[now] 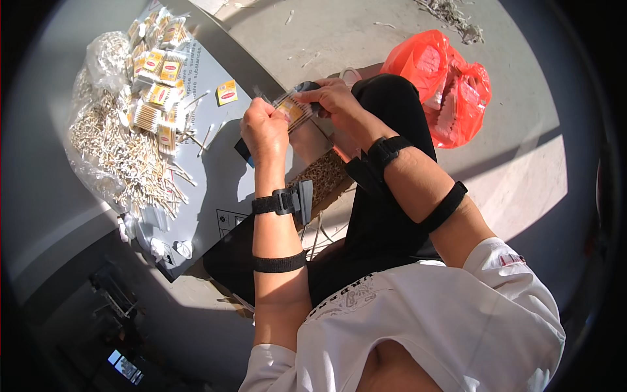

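Observation:
Between my two hands is a clear packet of cotton swabs (292, 112) with a yellow label. My left hand (266, 130) is closed on the packet's left end, thumb and fingers pinching it. My right hand (337, 99) is closed around a small dark object (307, 86) at the packet's upper right end; its kind cannot be made out. To the left, on the grey board (225, 140), lie a heap of loose cotton swabs (121, 140) in clear plastic and a pile of filled swab packets (160, 72). A loose yellow label card (226, 93) lies between them and my left hand.
A red plastic bag (450, 91) with pale packs in it stands on the floor beyond my right knee. A corrugated cardboard edge (320, 178) shows below my hands. Scraps (450, 16) lie on the floor at the far right. Black straps (277, 262) circle my forearms.

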### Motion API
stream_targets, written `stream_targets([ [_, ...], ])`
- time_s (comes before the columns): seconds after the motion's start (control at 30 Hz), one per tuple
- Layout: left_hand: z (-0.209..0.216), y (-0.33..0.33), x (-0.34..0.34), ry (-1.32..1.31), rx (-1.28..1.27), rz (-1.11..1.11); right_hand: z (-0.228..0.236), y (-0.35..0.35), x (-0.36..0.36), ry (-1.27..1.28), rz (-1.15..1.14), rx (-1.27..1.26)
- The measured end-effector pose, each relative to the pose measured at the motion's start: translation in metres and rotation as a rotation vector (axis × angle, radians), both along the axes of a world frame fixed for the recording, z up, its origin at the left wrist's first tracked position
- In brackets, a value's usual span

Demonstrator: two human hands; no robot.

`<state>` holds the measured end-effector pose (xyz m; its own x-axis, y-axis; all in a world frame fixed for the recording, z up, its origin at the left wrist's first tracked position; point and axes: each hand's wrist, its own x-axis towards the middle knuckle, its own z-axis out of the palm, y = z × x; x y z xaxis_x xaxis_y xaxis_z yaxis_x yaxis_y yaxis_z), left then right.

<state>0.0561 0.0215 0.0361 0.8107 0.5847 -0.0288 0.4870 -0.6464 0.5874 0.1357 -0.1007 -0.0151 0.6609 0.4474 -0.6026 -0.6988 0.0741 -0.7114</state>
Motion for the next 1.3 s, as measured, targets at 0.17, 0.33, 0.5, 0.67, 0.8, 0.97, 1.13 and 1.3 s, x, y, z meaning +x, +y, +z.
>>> stream_targets([
  [0.17,0.004,-0.002,-0.004,-0.012,0.013,-0.024,0.000,0.001,-0.001,0.003,0.004,-0.002],
  [0.33,0.001,-0.005,-0.027,-0.056,0.176,-0.008,-0.002,0.000,0.000,-0.010,0.028,-0.026],
  [0.5,-0.009,-0.012,-0.055,0.001,0.486,-0.229,0.003,0.001,-0.001,0.029,-0.101,0.025],
  [0.67,-0.020,-0.022,-0.060,0.179,0.563,-0.249,0.008,0.006,-0.006,-0.055,-0.128,0.020],
  [0.8,-0.023,-0.027,-0.058,0.218,0.521,-0.261,0.001,0.006,-0.005,-0.191,-0.120,0.032],
  [0.97,-0.027,-0.025,-0.063,0.115,0.459,-0.216,0.008,0.005,-0.007,-0.121,-0.099,0.063],
  [1.13,-0.022,-0.026,-0.061,0.202,0.463,-0.253,0.008,0.005,-0.010,-0.170,-0.055,0.131],
  [1.3,-0.023,0.003,-0.069,-0.125,0.344,-0.065,-0.008,0.001,-0.004,-0.413,-0.250,-0.133],
])
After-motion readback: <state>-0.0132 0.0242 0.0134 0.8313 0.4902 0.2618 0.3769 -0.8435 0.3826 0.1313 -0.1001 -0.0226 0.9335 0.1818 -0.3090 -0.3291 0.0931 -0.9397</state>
